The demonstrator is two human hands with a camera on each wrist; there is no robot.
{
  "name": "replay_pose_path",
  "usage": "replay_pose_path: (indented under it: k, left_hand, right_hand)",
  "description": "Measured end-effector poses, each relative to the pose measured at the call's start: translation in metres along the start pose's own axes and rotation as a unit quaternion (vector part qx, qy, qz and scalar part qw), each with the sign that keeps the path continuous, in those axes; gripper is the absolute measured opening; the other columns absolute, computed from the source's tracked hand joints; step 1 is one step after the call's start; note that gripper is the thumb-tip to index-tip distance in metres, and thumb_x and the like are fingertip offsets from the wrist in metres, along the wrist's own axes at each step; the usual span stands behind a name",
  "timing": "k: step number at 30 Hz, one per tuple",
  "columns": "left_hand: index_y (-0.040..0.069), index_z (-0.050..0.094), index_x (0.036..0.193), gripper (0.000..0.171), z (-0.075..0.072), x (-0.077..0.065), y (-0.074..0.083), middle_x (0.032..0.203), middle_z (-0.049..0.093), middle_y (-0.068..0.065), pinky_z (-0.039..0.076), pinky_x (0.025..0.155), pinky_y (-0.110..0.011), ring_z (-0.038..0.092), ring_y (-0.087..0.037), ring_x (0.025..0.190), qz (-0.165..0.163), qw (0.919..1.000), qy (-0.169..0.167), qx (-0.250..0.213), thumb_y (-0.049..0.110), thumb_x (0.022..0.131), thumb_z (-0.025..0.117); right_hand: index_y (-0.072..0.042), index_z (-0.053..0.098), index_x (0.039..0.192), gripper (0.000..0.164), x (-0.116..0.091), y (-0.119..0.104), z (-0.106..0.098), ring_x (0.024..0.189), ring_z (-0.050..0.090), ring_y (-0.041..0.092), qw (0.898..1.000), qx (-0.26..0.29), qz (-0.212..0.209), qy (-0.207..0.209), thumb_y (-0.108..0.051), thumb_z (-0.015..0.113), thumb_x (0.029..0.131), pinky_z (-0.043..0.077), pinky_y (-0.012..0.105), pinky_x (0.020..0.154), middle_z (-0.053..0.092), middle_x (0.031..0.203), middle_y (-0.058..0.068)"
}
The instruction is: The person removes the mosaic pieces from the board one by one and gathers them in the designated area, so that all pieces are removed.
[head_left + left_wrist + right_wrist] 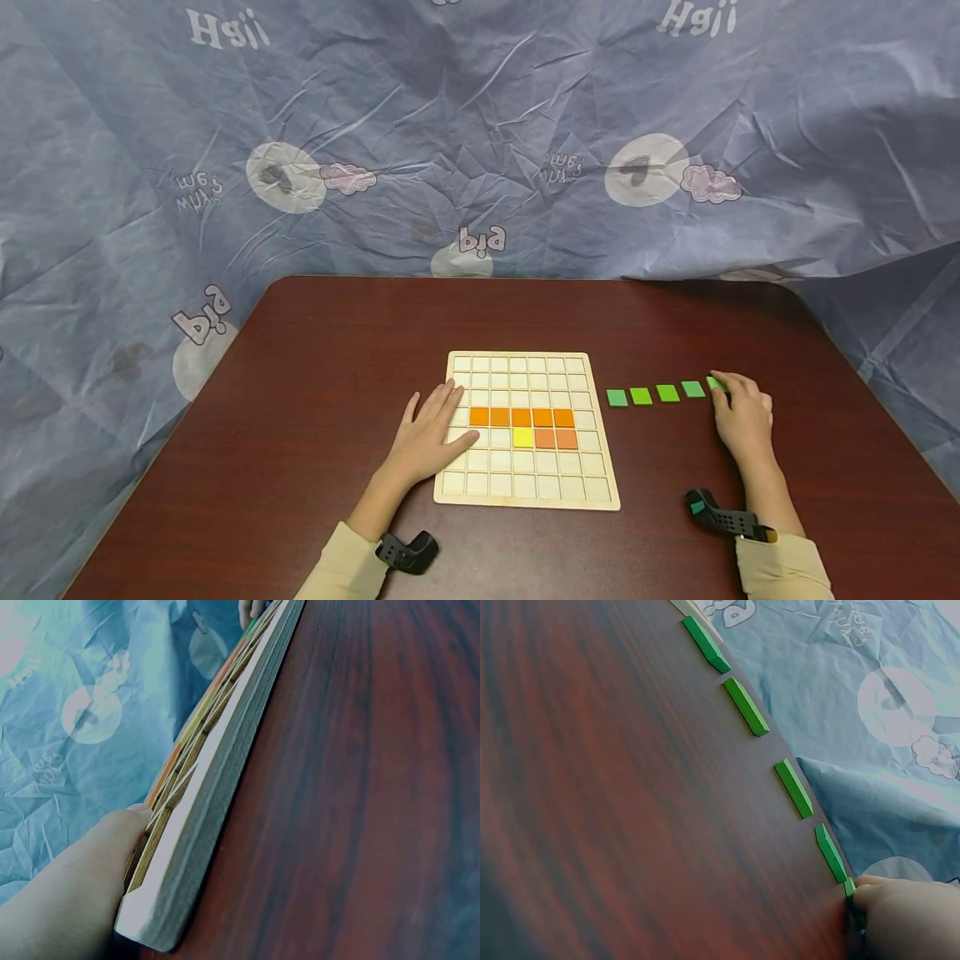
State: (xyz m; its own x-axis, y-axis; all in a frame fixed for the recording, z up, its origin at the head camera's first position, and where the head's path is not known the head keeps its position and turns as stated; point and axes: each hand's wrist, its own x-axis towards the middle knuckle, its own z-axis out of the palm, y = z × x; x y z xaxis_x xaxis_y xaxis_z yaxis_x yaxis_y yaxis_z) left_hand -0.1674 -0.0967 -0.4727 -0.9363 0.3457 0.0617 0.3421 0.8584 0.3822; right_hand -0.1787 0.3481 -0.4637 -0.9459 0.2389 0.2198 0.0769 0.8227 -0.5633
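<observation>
A pale wooden grid board point(525, 492) lies flat on the table. Across its left edge rests my left hand point(423, 442), fingers straight and thumb spread over the squares; in the left wrist view the thumb point(82, 877) touches the board's rim point(217, 776). Five orange tiles fill part of one grid row point(521, 417); below them sit a yellow tile point(522, 437) and two salmon tiles point(556, 438). At the right end of a row of green tiles, my right hand point(742, 417) pinches a light green tile point(714, 383) between thumb and fingertips, partly hiding it.
Between the board and my right hand lie several loose green square tiles point(641, 396), spaced in a line. The dark reddish wood table point(360, 333) carries everything. Behind its far edge hangs a wrinkled blue-grey cloth point(450, 125) with printed pictures.
</observation>
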Motion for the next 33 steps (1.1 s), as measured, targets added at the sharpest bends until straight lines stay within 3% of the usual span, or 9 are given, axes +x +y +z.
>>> replay_pose_path:
  k: [9,18,25,33]
  left_hand:
    - [0.018,0.021,0.146,0.076,-0.001,-0.001,0.000,0.153,0.016,0.001,0.003,0.113,-0.048,0.019,-0.016,0.140,0.001,1.0000,0.004,0.002,0.062,0.086,0.039]
    - [0.019,0.021,0.146,0.076,-0.001,-0.001,0.001,0.153,0.016,0.001,0.003,0.113,-0.048,0.018,-0.016,0.141,0.003,1.0000,0.004,-0.003,0.061,0.086,0.038]
    - [0.019,0.019,0.147,0.076,0.000,-0.001,0.000,0.154,0.014,0.002,0.002,0.113,-0.048,0.017,-0.016,0.141,0.003,1.0000,0.002,-0.006,0.062,0.087,0.037]
    - [0.018,0.020,0.146,0.077,0.001,0.000,-0.001,0.154,0.014,0.001,0.003,0.113,-0.048,0.018,-0.015,0.141,0.003,1.0000,0.003,-0.001,0.062,0.086,0.038]
  right_hand:
    - [0.000,0.047,0.129,0.038,0.000,-0.007,0.001,0.117,0.024,0.047,0.997,0.047,0.019,0.051,-0.014,0.035,0.096,0.015,0.063,0.092,0.035,0.136,0.024]
    - [-0.005,0.058,0.120,0.031,0.000,-0.042,-0.004,0.112,0.032,0.038,0.989,0.073,-0.001,0.126,-0.010,0.044,0.092,0.020,0.054,0.093,0.047,0.130,0.016]
    - [-0.004,0.059,0.117,0.030,-0.006,-0.080,-0.004,0.096,0.038,0.034,0.984,0.090,-0.053,0.142,-0.008,0.046,0.091,0.024,0.047,0.085,0.053,0.115,0.019]
    - [-0.002,0.061,0.110,0.026,-0.018,-0.115,0.010,0.080,0.040,0.024,0.975,0.110,-0.133,0.138,0.000,0.051,0.087,0.026,0.036,0.072,0.057,0.096,0.016]
